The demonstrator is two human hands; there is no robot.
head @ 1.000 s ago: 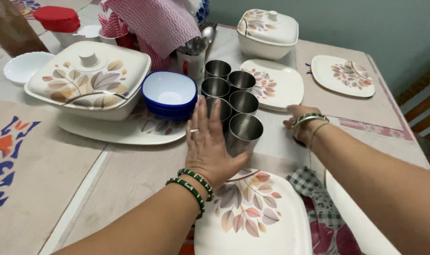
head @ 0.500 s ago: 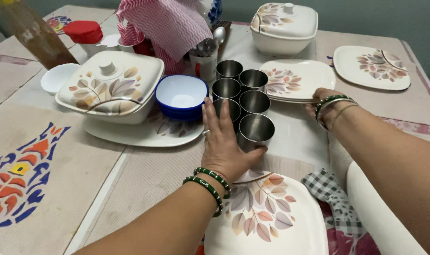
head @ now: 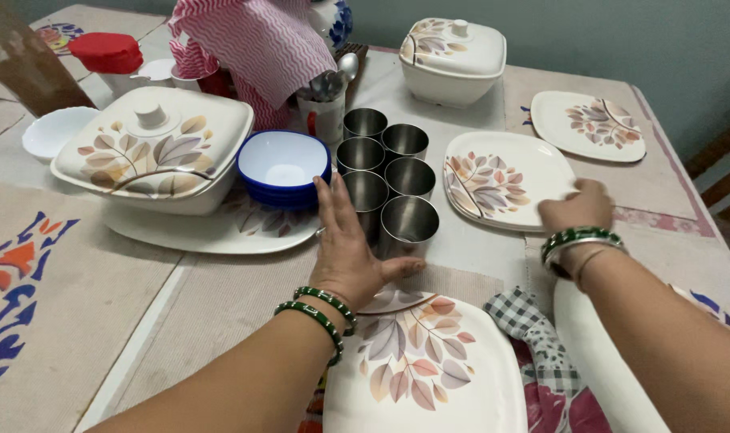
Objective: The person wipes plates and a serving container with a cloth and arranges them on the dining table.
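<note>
While lidded casserole dishes (head: 152, 148), a stack of blue bowls (head: 285, 170) and a spoon holder (head: 323, 108) are crowding the table, the left hand (head: 349, 248) is lying flat, fingers together, against six steel tumblers (head: 385, 188), partly hiding them. The right hand (head: 577, 207) is pinching the edge of a leaf-patterned plate (head: 501, 180) just beside them.

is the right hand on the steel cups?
No, the right hand rests on the edge of a leaf-patterned plate, while the left hand is against the steel cups.
</note>
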